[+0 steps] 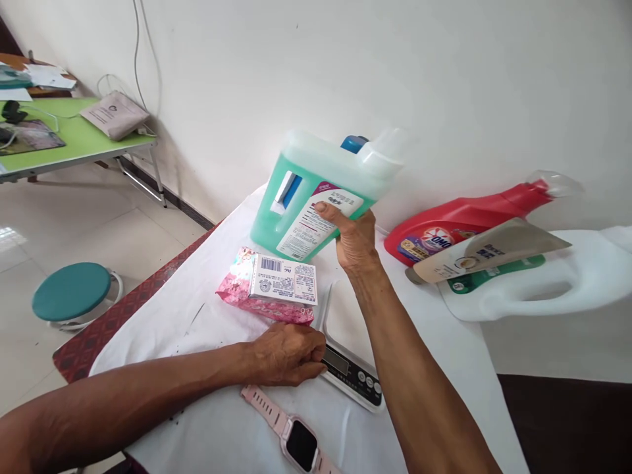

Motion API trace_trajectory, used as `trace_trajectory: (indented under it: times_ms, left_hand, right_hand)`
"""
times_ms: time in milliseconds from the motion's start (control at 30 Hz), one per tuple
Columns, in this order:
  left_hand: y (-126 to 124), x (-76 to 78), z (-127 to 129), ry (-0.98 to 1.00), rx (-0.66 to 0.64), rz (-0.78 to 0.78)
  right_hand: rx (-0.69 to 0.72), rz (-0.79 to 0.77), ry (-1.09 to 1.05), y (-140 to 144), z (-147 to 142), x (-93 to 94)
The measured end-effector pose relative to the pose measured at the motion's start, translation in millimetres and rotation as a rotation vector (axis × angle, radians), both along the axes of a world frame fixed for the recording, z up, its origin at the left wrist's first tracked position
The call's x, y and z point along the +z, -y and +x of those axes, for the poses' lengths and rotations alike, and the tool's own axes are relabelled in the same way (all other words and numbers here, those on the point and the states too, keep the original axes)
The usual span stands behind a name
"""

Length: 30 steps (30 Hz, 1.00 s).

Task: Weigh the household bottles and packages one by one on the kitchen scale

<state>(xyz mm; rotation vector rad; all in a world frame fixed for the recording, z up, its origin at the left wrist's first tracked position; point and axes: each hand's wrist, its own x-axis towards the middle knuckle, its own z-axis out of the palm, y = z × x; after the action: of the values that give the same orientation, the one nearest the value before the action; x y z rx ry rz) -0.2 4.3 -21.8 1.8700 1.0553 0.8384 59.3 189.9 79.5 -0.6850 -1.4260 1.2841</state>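
Observation:
My right hand [353, 240] is wrapped around the side of a translucent jug of green liquid [269, 220], thumb lying across its white label. The jug is tilted, with its pale cap toward the upper right. My left hand [291, 352] is closed at the left front edge of a digital kitchen scale [353, 382], its fingers curled against that edge. Beyond it lies a pink floral packet [237, 293] with a small white printed box [284, 280] on top. A pink smartwatch [301, 444] lies nearer to me. My right forearm covers part of the scale.
At the right lie a red OMO bottle [439, 220], a beige tube [488, 253] and a white handled jug [533, 289]. A blue cap [354, 143] shows behind the green jug. White cloth [162, 329] covers the table by the wall. A teal stool [72, 291] and green table [74, 141] stand left.

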Motion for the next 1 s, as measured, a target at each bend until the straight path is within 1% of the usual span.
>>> trace_trajectory:
  times_ms: [167,233,300,400,533,633,700,800,900,1000]
  left_hand:
    - [-1,0.6,-1,-0.021,-0.003,0.018]
    - [-1,1.1,-2,-0.028,-0.012,0.042]
    - [-1,1.2,-2,-0.034,-0.018,0.061]
    - [0,0.2,-2,-0.036,-0.010,0.063]
    - [0,-1.5,-1,-0.021,-0.002,0.054]
    - [1,-0.4,-1,-0.027,0.014,0.038]
    - [1,1.2,0,-0.032,0.025,0.027]
    - [1,3.1,0,-0.023,0.025,0.022]
    - [1,3.8,0,-0.020,0.015,0.027]
    - [1,4.5,-1,-0.024,0.012,0.032]
  right_hand:
    - [-0.196,0.010,-0.045,10,12,-1.8]
    - [-0.271,0.028,-0.056,15,22,0.9]
    - [-0.334,0.078,-0.077,20,35,6.7]
    - [-0.390,0.171,-0.135,28,59,21.0]
    - [-0.447,0.241,-0.174,38,94,47.3]
    - [-0.431,0.306,-0.157,47,115,66.1]
    - [-0.423,0.335,-0.119,56,127,73.8]
    - [-0.496,0.273,-0.076,75,143,73.6]
    - [-0.611,0.144,-0.053,96,156,62.3]
    - [-0.649,0.070,-0.016,112,164,49.3]
